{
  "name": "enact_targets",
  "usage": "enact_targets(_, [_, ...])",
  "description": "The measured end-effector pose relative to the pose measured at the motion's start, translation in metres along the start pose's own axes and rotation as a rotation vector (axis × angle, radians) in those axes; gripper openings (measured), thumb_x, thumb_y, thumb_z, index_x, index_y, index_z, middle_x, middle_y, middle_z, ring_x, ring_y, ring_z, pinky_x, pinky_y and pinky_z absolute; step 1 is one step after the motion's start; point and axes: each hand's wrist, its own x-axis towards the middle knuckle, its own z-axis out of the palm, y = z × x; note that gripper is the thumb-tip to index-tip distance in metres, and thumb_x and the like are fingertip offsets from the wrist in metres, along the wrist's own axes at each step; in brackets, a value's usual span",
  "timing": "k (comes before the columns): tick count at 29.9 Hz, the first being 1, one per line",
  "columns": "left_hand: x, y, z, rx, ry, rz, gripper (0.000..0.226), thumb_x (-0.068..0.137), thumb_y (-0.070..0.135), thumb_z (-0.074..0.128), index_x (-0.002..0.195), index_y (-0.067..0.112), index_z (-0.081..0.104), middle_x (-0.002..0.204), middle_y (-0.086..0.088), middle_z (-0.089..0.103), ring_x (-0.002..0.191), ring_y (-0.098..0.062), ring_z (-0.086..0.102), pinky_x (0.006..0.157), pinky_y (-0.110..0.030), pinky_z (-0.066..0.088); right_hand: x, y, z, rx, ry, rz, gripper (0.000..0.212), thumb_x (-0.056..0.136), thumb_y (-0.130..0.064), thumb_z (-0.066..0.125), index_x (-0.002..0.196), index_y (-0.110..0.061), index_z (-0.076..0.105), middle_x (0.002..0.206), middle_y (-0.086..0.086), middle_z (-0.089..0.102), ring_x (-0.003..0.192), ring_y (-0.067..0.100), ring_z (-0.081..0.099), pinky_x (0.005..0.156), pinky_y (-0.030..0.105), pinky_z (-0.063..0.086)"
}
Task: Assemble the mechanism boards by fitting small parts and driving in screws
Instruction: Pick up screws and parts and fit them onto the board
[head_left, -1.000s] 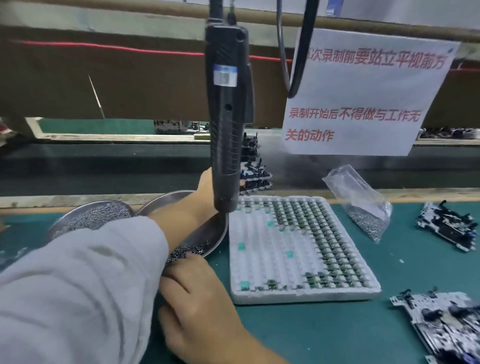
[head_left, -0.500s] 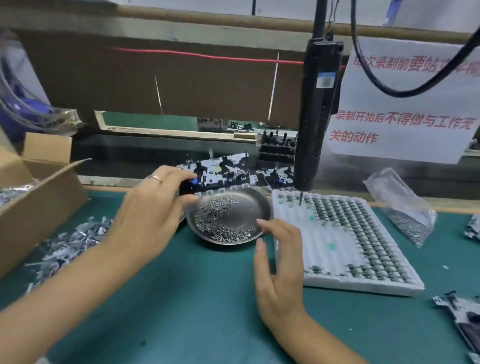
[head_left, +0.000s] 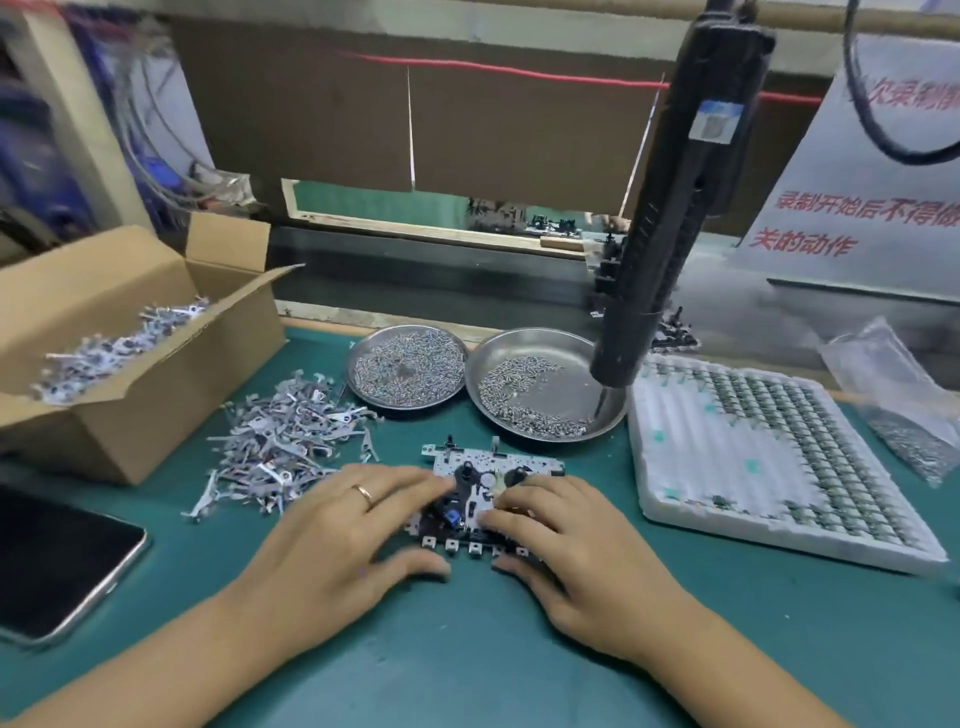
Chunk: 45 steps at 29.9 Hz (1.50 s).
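A white mechanism board (head_left: 480, 470) with black and blue parts lies flat on the green mat in front of me. My left hand (head_left: 348, 525) rests on its left half with straight fingers, its thumb along the front edge. My right hand (head_left: 566, 540) lies over the right half, fingertips touching the top. Two steel dishes of screws sit behind the board, the left dish (head_left: 354, 364) and the right dish (head_left: 519, 343). A black electric screwdriver (head_left: 670, 208) hangs over the right dish, untouched.
A white foam tray (head_left: 691, 457) of small parts lies at the right, with a plastic bag of screws (head_left: 904, 395) beyond it. A pile of metal levers (head_left: 280, 441) and an open cardboard box (head_left: 130, 415) stand at the left. A phone (head_left: 52, 561) lies near the left edge.
My left hand brought the board from behind the dishes down to the mat in front of me. My right hand moved from the dish rim onto the board. The view swung left.
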Motion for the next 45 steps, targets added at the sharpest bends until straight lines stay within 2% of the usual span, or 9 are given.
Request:
enact_targets(3, [0.006,-0.017,-0.005,0.110,0.031,-0.169,0.046,0.088,0.049,0.044,0.106,0.015,0.070,0.097,0.002,0.069,0.094,-0.015,0.059,0.086,-0.032,0.034,0.000,0.000,0.001,0.027,0.009,0.079,0.029,0.087,-0.021,0.063,0.113,-0.010,0.066,0.109,0.004,0.065,0.100,0.026,0.061,0.082,0.038,0.051])
enact_targets(7, [0.015,-0.029,-0.007,0.185,-0.167,-0.428,0.039,0.090,0.053,0.052,0.109,0.023,0.068,0.102,0.005,0.068,0.099,-0.023,0.058,0.089,-0.038,0.023,-0.001,0.000,0.002,0.037,0.027,0.130,0.034,0.084,-0.019,0.067,0.117,-0.009,0.064,0.111,0.005,0.064,0.102,0.025,0.060,0.085,0.039,0.050])
enact_targets(17, [-0.004,-0.021,-0.013,0.289,-0.060,-0.398,0.042,0.083,0.050,0.038,0.087,0.019,0.066,0.074,0.005,0.064,0.073,-0.026,0.061,0.071,-0.036,0.024,-0.001,0.001,0.001,0.072,0.032,0.132,0.038,0.086,-0.024,0.065,0.121,-0.011,0.062,0.115,0.003,0.062,0.106,0.021,0.058,0.089,0.038,0.047])
enact_targets(23, [-0.002,-0.022,-0.011,0.065,-0.017,-0.456,0.010,0.082,0.020,0.072,0.090,0.015,0.068,0.076,0.005,0.065,0.077,-0.026,0.064,0.074,-0.036,0.027,-0.001,0.001,0.000,0.097,0.047,0.136,0.036,0.091,-0.029,0.055,0.119,-0.010,0.064,0.114,0.004,0.063,0.105,0.022,0.059,0.089,0.039,0.046])
enact_targets(29, [0.000,-0.013,-0.023,-0.172,-0.018,-0.136,0.028,0.096,0.027,0.046,0.093,0.012,0.070,0.087,0.006,0.064,0.079,-0.004,0.061,0.074,-0.024,0.046,0.001,0.000,0.000,0.182,0.238,0.132,0.028,0.093,-0.019,0.053,0.113,-0.005,0.066,0.110,0.006,0.065,0.102,0.020,0.059,0.088,0.036,0.046])
enact_targets(31, [0.011,-0.004,-0.024,-0.277,-0.067,-0.034,0.024,0.095,0.021,0.046,0.093,0.025,0.070,0.088,0.008,0.067,0.081,-0.006,0.063,0.073,-0.019,0.049,0.004,-0.002,-0.001,0.308,0.308,0.181,0.028,0.096,-0.016,0.050,0.118,-0.005,0.063,0.116,0.004,0.063,0.108,0.017,0.058,0.094,0.033,0.045])
enact_targets(36, [0.048,0.011,-0.009,-0.150,-0.059,0.380,0.018,0.094,0.013,0.047,0.097,0.009,0.065,0.088,-0.003,0.064,0.075,-0.015,0.053,0.068,-0.022,0.043,0.009,0.001,-0.001,0.498,0.331,0.267,0.025,0.093,-0.009,0.052,0.114,-0.006,0.066,0.106,0.002,0.066,0.102,0.015,0.056,0.092,0.024,0.043])
enact_targets(41, [0.055,0.010,0.016,-0.449,0.032,0.193,0.016,0.090,-0.001,0.054,0.094,0.000,0.070,0.093,-0.006,0.063,0.085,-0.011,0.057,0.078,-0.021,0.049,0.006,0.007,0.003,0.616,0.437,0.469,0.016,0.083,-0.010,0.066,0.095,-0.014,0.074,0.085,-0.001,0.070,0.086,0.012,0.058,0.080,0.021,0.046])
enact_targets(45, [0.050,0.013,0.027,-0.725,0.143,-0.089,0.017,0.083,0.006,0.064,0.096,0.016,0.069,0.094,0.005,0.067,0.089,-0.004,0.062,0.082,-0.015,0.047,0.007,0.006,0.008,0.644,0.413,0.523,0.016,0.081,-0.010,0.068,0.095,-0.014,0.075,0.081,-0.003,0.070,0.085,0.009,0.057,0.080,0.018,0.045])
